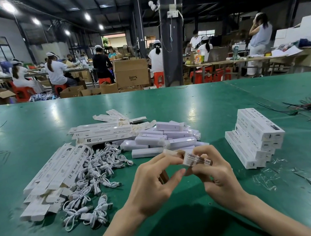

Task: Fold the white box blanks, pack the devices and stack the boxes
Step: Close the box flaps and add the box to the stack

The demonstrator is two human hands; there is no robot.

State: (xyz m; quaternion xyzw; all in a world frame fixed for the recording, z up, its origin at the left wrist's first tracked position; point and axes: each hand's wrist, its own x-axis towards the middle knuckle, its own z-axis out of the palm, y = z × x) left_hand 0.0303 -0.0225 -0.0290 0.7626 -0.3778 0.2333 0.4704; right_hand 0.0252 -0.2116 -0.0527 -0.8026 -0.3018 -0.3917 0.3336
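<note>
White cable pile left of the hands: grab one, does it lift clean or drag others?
Likely floppy: the cables lie in loose coiled loops. Probably drags neighbours, since loops overlap and interlock across the pile. Seems light; thin cords with small plugs, so a push would likely smear the heap across the green table rather than shift it whole.

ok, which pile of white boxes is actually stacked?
The right-hand pile: closed boxes in neat tiers. The flat blanks on the left lie loose and fanned.
</note>
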